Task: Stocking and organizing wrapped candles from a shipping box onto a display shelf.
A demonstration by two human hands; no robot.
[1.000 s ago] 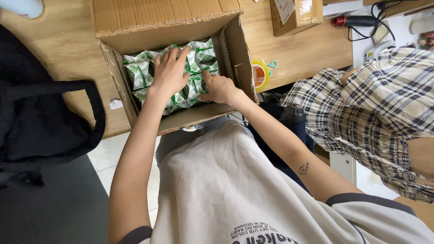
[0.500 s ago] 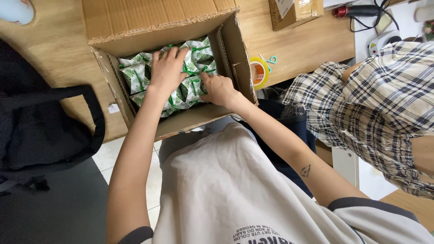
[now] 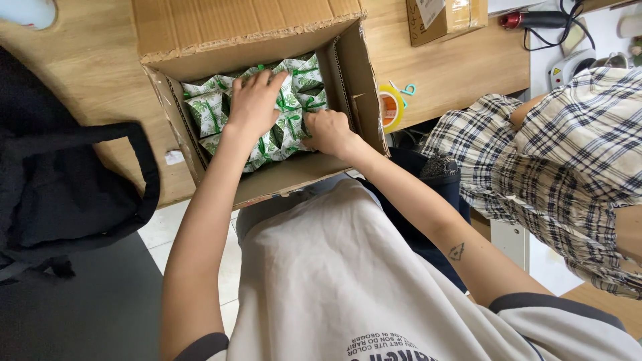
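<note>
An open cardboard box point(image 3: 361, 80) sits on the edge of a wooden table and holds several green-and-white packets point(image 3: 207, 110) packed side by side. My left hand point(image 3: 254, 100) lies flat on top of the packets in the middle of the box, fingers spread. At the box's right side, my right hand point(image 3: 328, 130) is curled with its fingers tucked down among the packets near the wall. Whether those fingers grip one packet is hidden.
A black bag point(image 3: 60, 180) lies on the left. A roll of yellow tape point(image 3: 390, 108) and scissors point(image 3: 404, 90) rest on the wooden table point(image 3: 461, 73), with a smaller carton point(image 3: 445, 17) behind. Another person in a plaid shirt point(image 3: 568, 167) is at the right.
The view has shifted slightly. My left hand has slid a little along the packets; my right hand stays at the box's right side.
</note>
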